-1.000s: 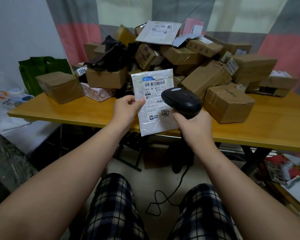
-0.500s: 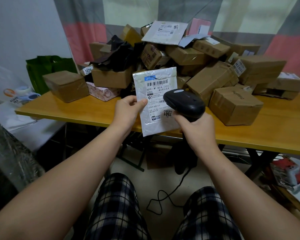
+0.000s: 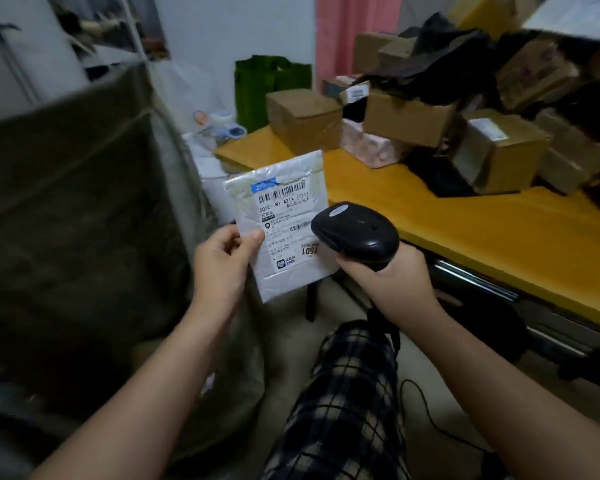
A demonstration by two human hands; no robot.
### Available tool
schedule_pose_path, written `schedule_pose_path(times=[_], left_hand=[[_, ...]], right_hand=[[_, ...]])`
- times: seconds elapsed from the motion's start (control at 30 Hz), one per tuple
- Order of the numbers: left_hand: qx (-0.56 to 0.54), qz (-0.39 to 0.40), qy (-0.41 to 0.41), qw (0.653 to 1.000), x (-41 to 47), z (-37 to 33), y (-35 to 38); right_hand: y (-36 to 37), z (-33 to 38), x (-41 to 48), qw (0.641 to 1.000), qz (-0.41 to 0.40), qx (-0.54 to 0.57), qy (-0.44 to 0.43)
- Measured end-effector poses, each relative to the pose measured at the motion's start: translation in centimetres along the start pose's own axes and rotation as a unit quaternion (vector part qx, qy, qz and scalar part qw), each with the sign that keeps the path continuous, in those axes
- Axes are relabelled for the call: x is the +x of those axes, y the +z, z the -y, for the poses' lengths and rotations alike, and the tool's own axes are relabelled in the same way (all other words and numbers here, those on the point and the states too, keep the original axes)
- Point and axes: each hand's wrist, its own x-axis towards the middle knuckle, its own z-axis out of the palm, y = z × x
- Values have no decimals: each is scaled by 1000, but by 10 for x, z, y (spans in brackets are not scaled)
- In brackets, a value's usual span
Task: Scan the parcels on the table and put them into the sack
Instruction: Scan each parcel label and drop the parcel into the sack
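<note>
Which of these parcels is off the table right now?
The flat silver-white plastic mailer with a barcode label, pinched by the left hand; the brown cardboard boxes lie on the yellow table.

A green bag (image 3: 272, 88) is seen standing upright against a white wall (image 3: 229, 26). Just to its right a pink curtain (image 3: 333, 36) is hung. To the left of the green bag and slightly lower, a translucent plastic bag (image 3: 201, 109) with an orange print is set, and blurred pale blue items (image 3: 231, 128) are held in it. Well below the green bag, a black cable (image 3: 424, 407) is looped on the floor (image 3: 458, 382) beside checked trousers (image 3: 347, 393).
</note>
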Motion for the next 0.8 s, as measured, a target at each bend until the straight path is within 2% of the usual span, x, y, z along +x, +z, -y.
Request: schedule_pose_path(times=[0.13, 0.27, 0.4, 0.5, 0.8], left_hand=[[63, -109, -32, 992, -13, 36, -81], [115, -200, -78, 970, -32, 73, -143], [180, -253, -88, 947, -41, 103, -181], [232, -237, -97, 938, -23, 122, -189], [325, -119, -157, 925, 53, 167, -157]], right_hand=[[68, -11, 3, 994, 110, -26, -12], [122, -30, -2, 984, 170, -51, -4], [158, -41, -5, 970, 230, -83, 4], [172, -50, 1, 959, 243, -145, -10], [186, -79, 21, 962, 228, -149, 13]])
